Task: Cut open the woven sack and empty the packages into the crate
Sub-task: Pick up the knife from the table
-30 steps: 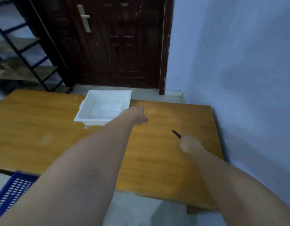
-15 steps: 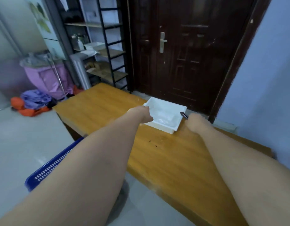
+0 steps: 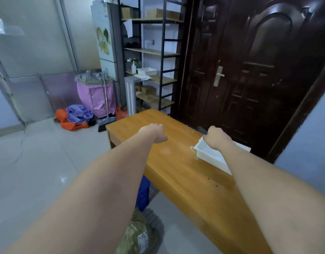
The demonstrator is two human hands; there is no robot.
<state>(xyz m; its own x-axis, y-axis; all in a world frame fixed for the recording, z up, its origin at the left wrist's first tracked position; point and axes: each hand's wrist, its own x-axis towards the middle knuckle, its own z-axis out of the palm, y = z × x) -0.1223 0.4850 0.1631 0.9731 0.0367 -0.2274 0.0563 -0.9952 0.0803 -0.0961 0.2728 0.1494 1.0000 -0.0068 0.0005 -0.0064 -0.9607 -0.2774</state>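
Observation:
My right hand point(image 3: 215, 137) is closed around a dark knife point(image 3: 202, 129), whose tip sticks out to the left above the near corner of a white tray point(image 3: 208, 156) on the wooden table point(image 3: 176, 171). My left hand point(image 3: 157, 132) is a fist with nothing in it, held above the table's left part. A greenish woven sack point(image 3: 139, 233) with a white label lies on the floor below the table's near edge, partly hidden by my left forearm. The blue plastic crate point(image 3: 143, 195) stands on the floor beside it, mostly hidden.
A dark double door point(image 3: 249, 70) stands behind the table. A black metal shelf rack point(image 3: 150, 52) with boxes is at the back. A pink bin point(image 3: 95, 96), a broom and orange and purple bags point(image 3: 75, 118) sit on the tiled floor at left.
The view has swung left, bringing more of the floor, the sack and the room's left side into sight. Both hands stay outstretched; the right one still holds the knife.

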